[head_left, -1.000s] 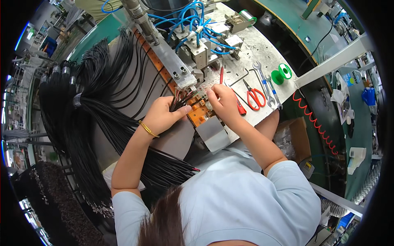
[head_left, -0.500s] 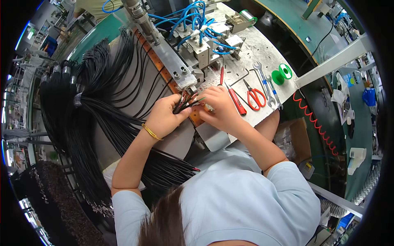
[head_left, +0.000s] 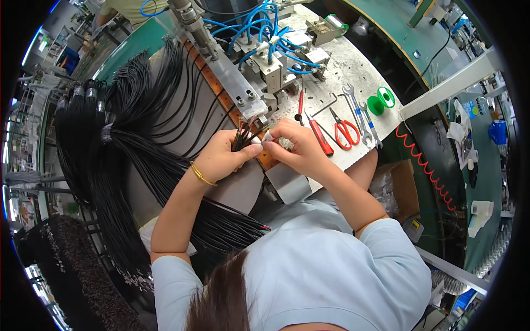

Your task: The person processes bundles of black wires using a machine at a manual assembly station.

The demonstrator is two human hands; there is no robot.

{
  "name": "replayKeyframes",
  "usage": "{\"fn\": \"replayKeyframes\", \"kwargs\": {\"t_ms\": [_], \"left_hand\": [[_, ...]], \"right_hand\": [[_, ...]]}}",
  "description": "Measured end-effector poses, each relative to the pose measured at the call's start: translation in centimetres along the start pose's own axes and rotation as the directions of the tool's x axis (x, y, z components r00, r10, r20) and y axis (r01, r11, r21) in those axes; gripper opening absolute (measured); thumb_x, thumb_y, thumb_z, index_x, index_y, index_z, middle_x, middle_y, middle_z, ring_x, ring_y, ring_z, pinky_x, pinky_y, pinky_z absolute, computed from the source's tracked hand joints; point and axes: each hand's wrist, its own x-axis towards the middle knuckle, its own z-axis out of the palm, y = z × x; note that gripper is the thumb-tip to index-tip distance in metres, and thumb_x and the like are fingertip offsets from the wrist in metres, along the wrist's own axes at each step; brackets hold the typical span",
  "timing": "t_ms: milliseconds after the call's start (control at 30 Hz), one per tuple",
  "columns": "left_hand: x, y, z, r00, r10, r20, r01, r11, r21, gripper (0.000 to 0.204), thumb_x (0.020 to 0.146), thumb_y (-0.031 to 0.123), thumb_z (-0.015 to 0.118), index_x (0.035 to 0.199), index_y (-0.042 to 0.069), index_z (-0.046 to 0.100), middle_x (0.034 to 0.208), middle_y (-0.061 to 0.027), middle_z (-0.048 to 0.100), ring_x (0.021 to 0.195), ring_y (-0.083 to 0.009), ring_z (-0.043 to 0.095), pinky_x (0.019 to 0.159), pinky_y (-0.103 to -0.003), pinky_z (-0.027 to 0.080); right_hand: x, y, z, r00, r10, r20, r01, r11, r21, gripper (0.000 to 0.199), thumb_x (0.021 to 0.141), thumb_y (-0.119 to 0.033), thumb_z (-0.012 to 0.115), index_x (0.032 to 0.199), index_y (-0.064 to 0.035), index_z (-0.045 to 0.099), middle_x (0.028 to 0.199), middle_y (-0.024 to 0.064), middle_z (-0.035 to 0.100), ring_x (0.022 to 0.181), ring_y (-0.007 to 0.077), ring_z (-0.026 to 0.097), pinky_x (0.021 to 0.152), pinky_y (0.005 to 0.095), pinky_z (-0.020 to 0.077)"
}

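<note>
My left hand, with a gold bracelet on the wrist, grips a small bunch of thin black wires that stick up from the fist. My right hand meets it fingertip to fingertip and pinches a small white connector at the wire ends. Both hands hover just in front of a metal press fixture with blue air hoses.
Large bundles of black cables fan out on the left. On the speckled bench lie red-handled scissors, a red-handled tool, wrenches, a green spool. A red coiled cord hangs at right.
My right hand moved left from the bench to meet my left hand. The left hand lifted the wire bunch slightly, and both now hold together at the wire ends.
</note>
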Motion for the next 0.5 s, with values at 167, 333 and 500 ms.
{"fn": "replayKeyframes", "kwargs": {"t_ms": [167, 333, 500], "left_hand": [[-0.4, 0.7, 1.0, 0.996, 0.007, -0.085, -0.010, 0.999, -0.044, 0.014, 0.087, 0.016, 0.065, 0.092, 0.004, 0.060, 0.069, 0.0037, 0.055, 0.050, -0.0030, 0.045, 0.046, -0.019, 0.039], [-0.2, 0.4, 0.2, 1.000, -0.008, -0.031, 0.003, 0.984, -0.178, 0.015, 0.085, 0.013, 0.067, 0.095, 0.005, 0.059, 0.069, 0.0037, 0.054, 0.052, -0.0026, 0.046, 0.046, -0.019, 0.039], [-0.3, 0.2, -0.3, 0.995, 0.042, 0.088, -0.018, 0.965, -0.263, 0.016, 0.084, 0.011, 0.068, 0.096, 0.005, 0.059, 0.070, 0.0040, 0.053, 0.054, -0.0024, 0.046, 0.047, -0.019, 0.039]], "right_hand": [[0.2, -0.6, 0.3, 1.000, 0.009, -0.027, -0.008, 1.000, 0.009, 0.011, 0.079, -0.004, 0.065, 0.088, -0.0014, 0.060, 0.083, 0.0084, 0.059, 0.081, 0.0222, 0.058, 0.074, 0.0323, 0.0448], [0.4, -0.3, 0.8, 0.939, -0.318, -0.128, 0.273, 0.920, -0.281, 0.013, 0.074, -0.004, 0.066, 0.085, -0.0039, 0.060, 0.079, 0.0066, 0.060, 0.078, 0.0260, 0.056, 0.072, 0.0379, 0.0425], [0.4, 0.1, 0.4, 0.950, -0.268, -0.162, 0.232, 0.949, -0.214, 0.014, 0.075, -0.002, 0.065, 0.087, -0.0019, 0.059, 0.081, 0.0088, 0.059, 0.079, 0.0270, 0.056, 0.073, 0.0354, 0.0425]]}}
